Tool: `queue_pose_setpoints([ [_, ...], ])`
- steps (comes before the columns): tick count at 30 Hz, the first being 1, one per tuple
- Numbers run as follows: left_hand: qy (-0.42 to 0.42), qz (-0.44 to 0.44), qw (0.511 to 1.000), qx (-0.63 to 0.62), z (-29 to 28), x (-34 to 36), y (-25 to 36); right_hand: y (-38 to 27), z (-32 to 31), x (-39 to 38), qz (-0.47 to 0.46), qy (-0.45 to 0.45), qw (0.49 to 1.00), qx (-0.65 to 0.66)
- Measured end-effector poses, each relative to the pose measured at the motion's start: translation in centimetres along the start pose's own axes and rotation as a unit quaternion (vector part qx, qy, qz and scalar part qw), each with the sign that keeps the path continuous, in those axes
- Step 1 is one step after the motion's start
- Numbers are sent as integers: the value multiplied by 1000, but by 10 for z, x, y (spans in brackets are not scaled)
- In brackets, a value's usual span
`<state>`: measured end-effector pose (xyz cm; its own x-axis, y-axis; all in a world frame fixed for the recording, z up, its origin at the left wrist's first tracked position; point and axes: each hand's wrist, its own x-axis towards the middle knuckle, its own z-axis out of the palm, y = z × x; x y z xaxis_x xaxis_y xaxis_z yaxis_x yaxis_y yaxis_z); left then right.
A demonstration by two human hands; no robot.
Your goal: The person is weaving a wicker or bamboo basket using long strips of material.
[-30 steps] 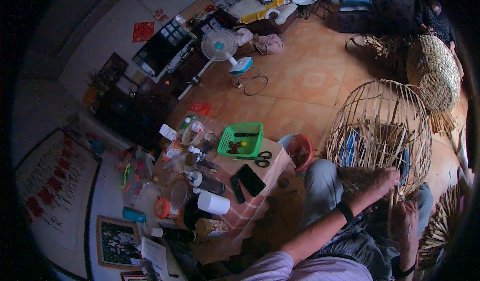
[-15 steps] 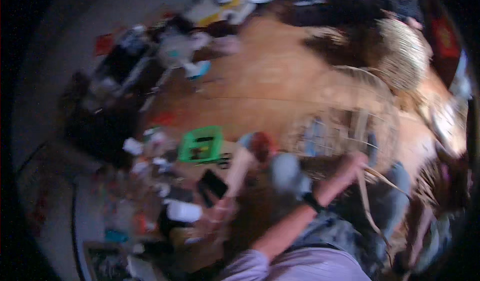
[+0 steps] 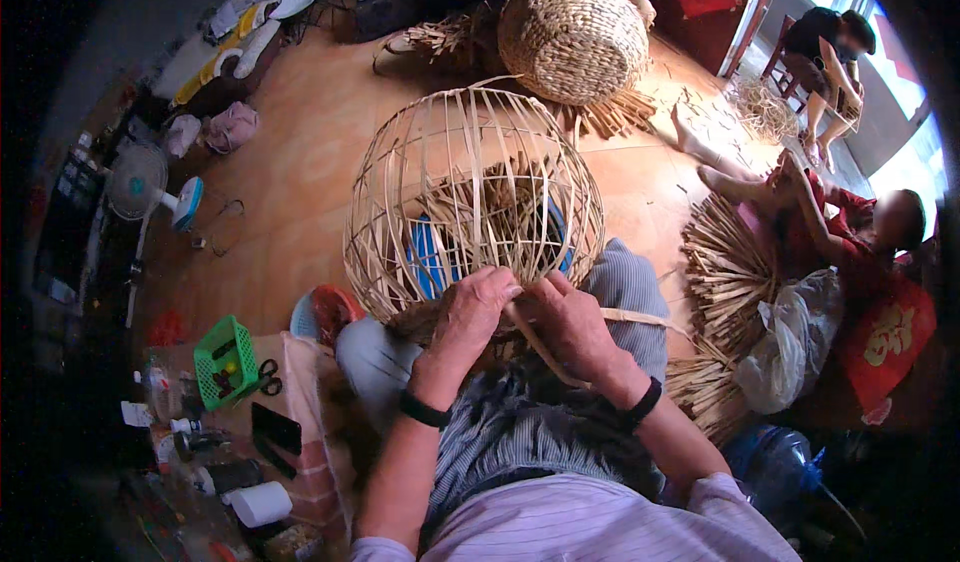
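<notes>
An openwork basket frame (image 3: 470, 134) of pale, thin split strips stands tilted between my knees. At its near edge both hands work close together. My left hand (image 3: 472, 307) is closed, thumb and fingers pinching at the weaving there. My right hand (image 3: 575, 324) is closed on a flat pale strip (image 3: 640, 317), whose end sticks out to the right. Another strip (image 3: 545, 347) slants down between the hands. The fingertips partly hide where the strips meet the edge. Through the frame show brown dried stalks and something blue.
To the left, a cloth-covered table holds a green basket (image 3: 224, 362), scissors (image 3: 268, 377), a phone (image 3: 276, 428) and a white cup (image 3: 260, 503). A large woven basket (image 3: 573, 39) stands at the back. Stalk bundles (image 3: 730, 262), a plastic bag (image 3: 792, 342) and seated people are at the right.
The view has swung round and sharpened from a blur. One hand showed earlier, holding loose strips right of the basket frame; now both hands meet at its near edge.
</notes>
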<state>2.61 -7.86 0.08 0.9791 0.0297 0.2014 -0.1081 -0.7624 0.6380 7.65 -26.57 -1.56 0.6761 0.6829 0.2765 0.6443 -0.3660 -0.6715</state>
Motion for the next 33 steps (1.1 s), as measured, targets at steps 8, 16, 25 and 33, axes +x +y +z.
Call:
queue_pose_setpoints([
  [8, -6, -28, 998, 54, -1, -3, 2, 11, 8, -4, 11, 10, 998, 54],
  [16, -19, 35, 994, 102, 4, -2, -7, 36, -16, 27, 67, 79, 994, -42],
  [25, 103, 12, 992, 67, 16, 5, -8, 72, -14, 70, -18, 47, 995, -88],
  [33, 199, -70, 975, 70, -22, -16, -10, -13, -38, 99, -150, 93, 977, -120],
])
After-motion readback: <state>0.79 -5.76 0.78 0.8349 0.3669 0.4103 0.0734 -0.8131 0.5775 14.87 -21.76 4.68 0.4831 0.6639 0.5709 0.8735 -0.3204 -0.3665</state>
